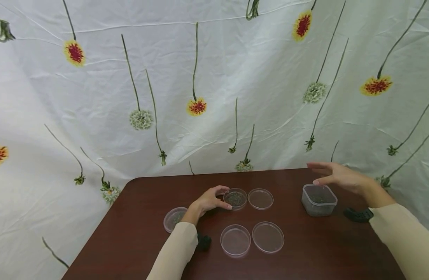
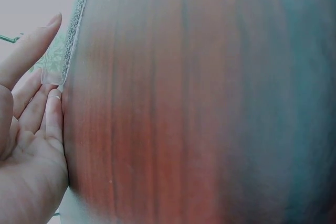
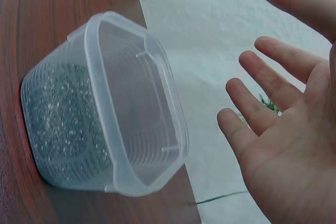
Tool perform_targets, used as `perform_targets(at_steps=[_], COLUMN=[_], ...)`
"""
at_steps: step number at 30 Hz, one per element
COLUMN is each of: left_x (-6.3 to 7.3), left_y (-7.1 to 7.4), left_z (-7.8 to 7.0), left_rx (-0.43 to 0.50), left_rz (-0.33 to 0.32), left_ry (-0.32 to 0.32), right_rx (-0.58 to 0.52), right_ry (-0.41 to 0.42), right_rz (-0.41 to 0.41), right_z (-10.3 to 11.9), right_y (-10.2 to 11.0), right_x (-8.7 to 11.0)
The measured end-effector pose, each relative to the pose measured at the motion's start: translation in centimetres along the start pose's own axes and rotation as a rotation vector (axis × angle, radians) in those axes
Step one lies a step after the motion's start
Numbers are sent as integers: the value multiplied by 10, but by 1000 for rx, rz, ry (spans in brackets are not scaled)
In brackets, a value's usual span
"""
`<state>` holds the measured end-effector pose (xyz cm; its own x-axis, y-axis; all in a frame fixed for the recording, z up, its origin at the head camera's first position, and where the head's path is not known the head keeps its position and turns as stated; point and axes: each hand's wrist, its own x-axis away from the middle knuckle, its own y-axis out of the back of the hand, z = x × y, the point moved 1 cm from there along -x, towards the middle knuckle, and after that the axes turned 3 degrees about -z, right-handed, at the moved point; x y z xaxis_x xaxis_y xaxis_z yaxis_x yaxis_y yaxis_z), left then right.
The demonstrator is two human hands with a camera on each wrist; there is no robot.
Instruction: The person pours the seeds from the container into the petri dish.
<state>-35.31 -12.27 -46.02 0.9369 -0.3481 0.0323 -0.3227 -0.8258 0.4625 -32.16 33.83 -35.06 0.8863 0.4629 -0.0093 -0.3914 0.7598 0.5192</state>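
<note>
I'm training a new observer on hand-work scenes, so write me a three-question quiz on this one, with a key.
1. True or false: the right hand holds nothing.
2. What is in the square plastic tub?
a) clear liquid
b) dark granules
c) folded cloth
3. Which hand reaches to the edge of a round dish?

Key:
1. True.
2. b.
3. The left hand.
</note>
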Motion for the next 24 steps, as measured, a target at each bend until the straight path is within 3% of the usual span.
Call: perform_targets(at_steps=[10,24], left_x=[-1,-1], left_y=[0,-1], left_z=[1,0], left_rx=[0,-11], left_rz=[-2,5], left_ry=[-7,1], right_rx=[-31,-69], right_ry=[63,114], right_rz=[32,140], right_z=[6,19], right_y=[-20,-67], right_x=[-19,-58])
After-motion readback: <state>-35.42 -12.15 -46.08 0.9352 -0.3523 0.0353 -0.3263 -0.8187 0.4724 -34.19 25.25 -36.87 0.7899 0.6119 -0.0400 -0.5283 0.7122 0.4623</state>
